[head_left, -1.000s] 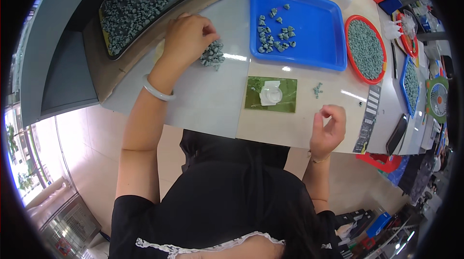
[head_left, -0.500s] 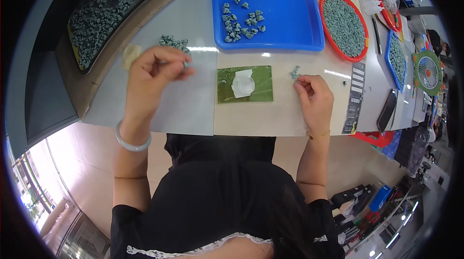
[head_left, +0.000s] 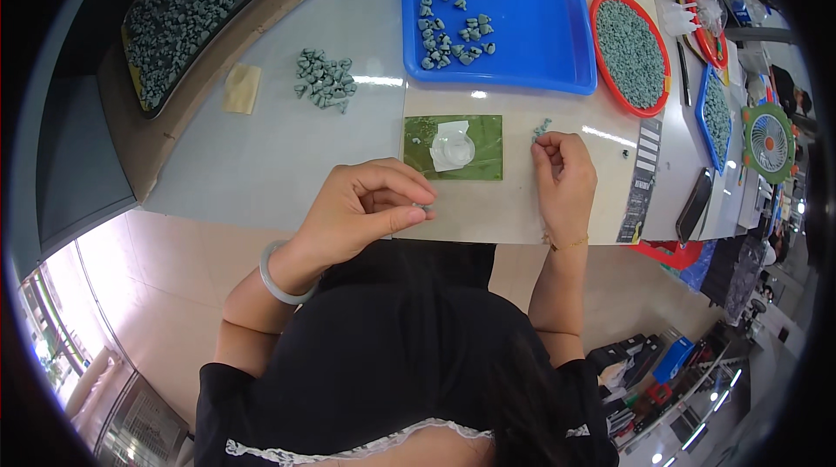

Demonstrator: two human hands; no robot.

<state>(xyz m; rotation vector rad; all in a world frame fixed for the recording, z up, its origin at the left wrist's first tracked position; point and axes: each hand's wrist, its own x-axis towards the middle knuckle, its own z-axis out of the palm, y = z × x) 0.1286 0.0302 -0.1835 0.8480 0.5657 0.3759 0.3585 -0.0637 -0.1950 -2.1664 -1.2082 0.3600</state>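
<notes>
My left hand point(head_left: 370, 206) is closed in a pinch at the table's near edge. Between thumb and fingers sits a small grey-green piece point(head_left: 424, 207), partly hidden by the fingertips. My right hand point(head_left: 568, 172) rests on the table with thumb and fingertips pinched together; what they hold, if anything, is too small to make out. Right beyond those fingertips lie a few tiny green pieces point(head_left: 542, 126). A green mat point(head_left: 493, 169) lies between and beyond the hands, bearing a white sheet with a clear round blob point(head_left: 455, 150). To the left is a loose pile of grey-green pieces point(head_left: 324, 80).
A blue tray point(head_left: 544, 27) with several grey-green figures stands beyond the mat. Beside it is a red round basket point(head_left: 597, 24) full of small green pieces. A dark tray point(head_left: 139, 110) of pieces is far left; a phone point(head_left: 695, 206) and green fan point(head_left: 770, 143) are right.
My left hand has come from the loose pile toward me and to the right, carrying a small piece. The pile is now uncovered. My right hand has stayed near the tiny green pieces.
</notes>
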